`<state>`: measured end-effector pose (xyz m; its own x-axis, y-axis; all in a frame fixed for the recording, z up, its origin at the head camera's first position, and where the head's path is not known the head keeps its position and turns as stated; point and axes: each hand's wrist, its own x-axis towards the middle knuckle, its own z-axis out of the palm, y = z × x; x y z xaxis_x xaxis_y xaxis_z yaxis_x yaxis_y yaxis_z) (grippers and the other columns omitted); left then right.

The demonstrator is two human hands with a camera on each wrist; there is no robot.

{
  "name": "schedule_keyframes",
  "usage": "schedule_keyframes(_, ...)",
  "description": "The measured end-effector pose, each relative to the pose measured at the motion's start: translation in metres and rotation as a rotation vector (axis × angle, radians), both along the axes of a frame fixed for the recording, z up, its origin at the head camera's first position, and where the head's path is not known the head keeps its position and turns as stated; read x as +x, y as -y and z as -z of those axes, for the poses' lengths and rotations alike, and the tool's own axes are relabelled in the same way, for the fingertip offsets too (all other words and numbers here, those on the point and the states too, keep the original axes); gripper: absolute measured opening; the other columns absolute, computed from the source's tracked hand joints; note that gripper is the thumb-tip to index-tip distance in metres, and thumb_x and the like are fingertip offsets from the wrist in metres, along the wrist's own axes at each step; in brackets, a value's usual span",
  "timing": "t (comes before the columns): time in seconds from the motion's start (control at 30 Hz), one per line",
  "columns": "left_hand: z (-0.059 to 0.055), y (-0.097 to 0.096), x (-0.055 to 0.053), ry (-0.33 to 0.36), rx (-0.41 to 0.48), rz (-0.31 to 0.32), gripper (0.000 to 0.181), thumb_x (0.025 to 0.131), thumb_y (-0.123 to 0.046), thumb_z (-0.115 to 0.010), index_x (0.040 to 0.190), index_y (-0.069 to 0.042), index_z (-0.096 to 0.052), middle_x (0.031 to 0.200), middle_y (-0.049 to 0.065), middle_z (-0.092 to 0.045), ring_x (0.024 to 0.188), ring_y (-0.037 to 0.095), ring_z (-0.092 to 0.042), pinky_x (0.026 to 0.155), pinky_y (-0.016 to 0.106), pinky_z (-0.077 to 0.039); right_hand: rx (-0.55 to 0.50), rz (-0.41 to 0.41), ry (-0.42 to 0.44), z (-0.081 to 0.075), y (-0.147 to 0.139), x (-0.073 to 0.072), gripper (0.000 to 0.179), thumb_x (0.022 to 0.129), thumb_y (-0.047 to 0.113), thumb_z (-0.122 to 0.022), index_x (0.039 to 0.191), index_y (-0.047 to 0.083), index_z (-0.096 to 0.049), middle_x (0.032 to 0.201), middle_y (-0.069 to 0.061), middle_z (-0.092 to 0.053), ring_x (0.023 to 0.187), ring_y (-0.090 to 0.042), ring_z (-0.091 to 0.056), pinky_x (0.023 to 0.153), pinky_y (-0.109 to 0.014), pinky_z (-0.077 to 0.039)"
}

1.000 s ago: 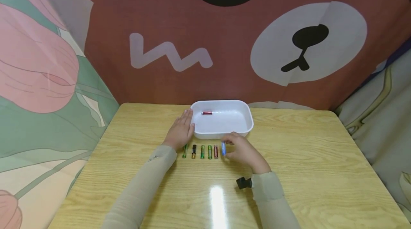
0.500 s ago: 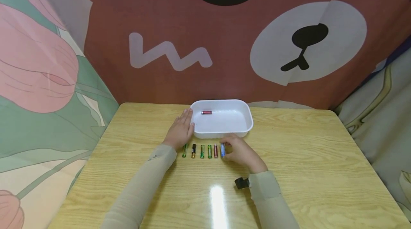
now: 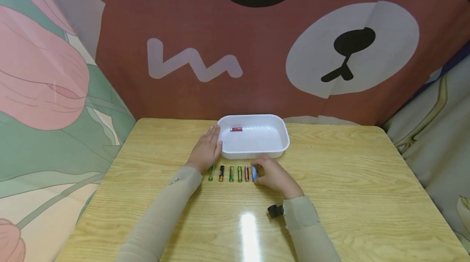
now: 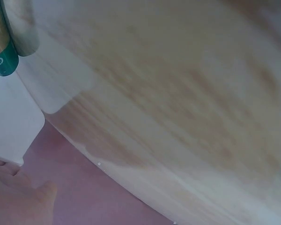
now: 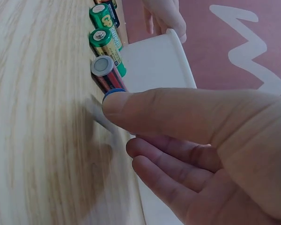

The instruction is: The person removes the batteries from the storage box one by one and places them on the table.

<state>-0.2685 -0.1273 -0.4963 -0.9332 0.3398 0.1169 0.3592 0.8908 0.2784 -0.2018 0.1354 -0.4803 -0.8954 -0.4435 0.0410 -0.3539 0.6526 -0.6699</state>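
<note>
My right hand point(image 3: 276, 175) pinches a blue battery point(image 3: 254, 173) between thumb and fingers at the right end of a row. Right beside it stands a red battery point(image 3: 247, 173); in the right wrist view the thumb point(image 5: 154, 110) covers most of the blue one. Further left along the row come two green batteries point(image 3: 236, 174), a black and gold battery point(image 3: 221, 173) and another green battery point(image 3: 211, 173), partly behind the left wrist. Flat against the left side of a white tray point(image 3: 253, 155) lies my left hand point(image 3: 205, 150), fingers straight.
Inside the tray, near its back left, lies one red battery point(image 3: 236, 129). The wooden table point(image 3: 349, 180) ends at a wall cloth point(image 3: 183, 98) just behind the tray. A black wrist-camera piece point(image 3: 274, 211) sticks out from the right sleeve.
My right hand has shifted slightly left and toward me, bringing the blue battery down close beside the red one in the row. The left hand and tray have stayed put.
</note>
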Motion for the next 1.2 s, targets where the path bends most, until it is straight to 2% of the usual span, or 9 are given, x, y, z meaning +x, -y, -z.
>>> schedule_keyframes(0.17,-0.0012,-0.0011,0.0012,0.005,-0.001,0.003,0.063,0.11,-0.038,-0.026,0.163,-0.006,-0.012,0.169,0.007,-0.012,0.156,0.023,-0.008,0.126,0.047,-0.016,0.004,0.01,0.02,0.0031,0.0005,0.0001,0.049,0.072,-0.007,-0.086,0.118,-0.003,-0.07,0.119,-0.012,-0.063,0.113,-0.029,-0.06,0.105,-0.046,-0.049)
schedule_keyframes(0.43,-0.001,-0.0006,0.0034,0.001,0.003,0.007,0.063,0.11,-0.035,-0.03,0.162,-0.005,-0.013,0.169,0.007,-0.013,0.156,0.024,-0.01,0.125,0.049,-0.019,0.025,0.007,0.018,0.0074,0.0022,0.0024,0.047,0.073,-0.006,-0.085,0.118,-0.002,-0.07,0.121,-0.012,-0.064,0.116,-0.031,-0.059,0.107,-0.047,-0.048)
schedule_keyframes(0.67,-0.0029,-0.002,0.0039,0.009,0.008,0.005,0.063,0.11,-0.032,-0.033,0.162,-0.005,-0.013,0.169,0.007,-0.013,0.156,0.024,-0.01,0.125,0.049,-0.019,0.028,0.018,0.013,0.0063,0.0018,0.0031,0.049,0.073,-0.006,-0.085,0.119,-0.002,-0.07,0.12,-0.012,-0.064,0.114,-0.031,-0.06,0.105,-0.048,-0.048)
schedule_keyframes(1.03,-0.0023,-0.0026,0.0029,0.014,0.012,-0.005,0.063,0.11,-0.033,-0.032,0.163,-0.005,-0.012,0.169,0.007,-0.012,0.156,0.023,-0.008,0.125,0.047,-0.017,0.03,0.023,0.014,0.0062,0.0012,0.002,0.049,0.074,-0.005,-0.085,0.12,-0.003,-0.069,0.119,-0.012,-0.065,0.112,-0.031,-0.061,0.104,-0.048,-0.05)
schedule_keyframes(1.2,0.0037,-0.0006,0.0015,-0.028,0.045,0.008,0.062,0.11,-0.032,-0.031,0.162,-0.002,-0.013,0.169,0.01,-0.014,0.156,0.025,-0.011,0.125,0.049,-0.019,0.014,0.034,0.042,0.0046,0.0023,0.0015,0.049,0.073,-0.005,-0.085,0.119,-0.001,-0.069,0.118,-0.01,-0.065,0.112,-0.029,-0.061,0.104,-0.046,-0.05)
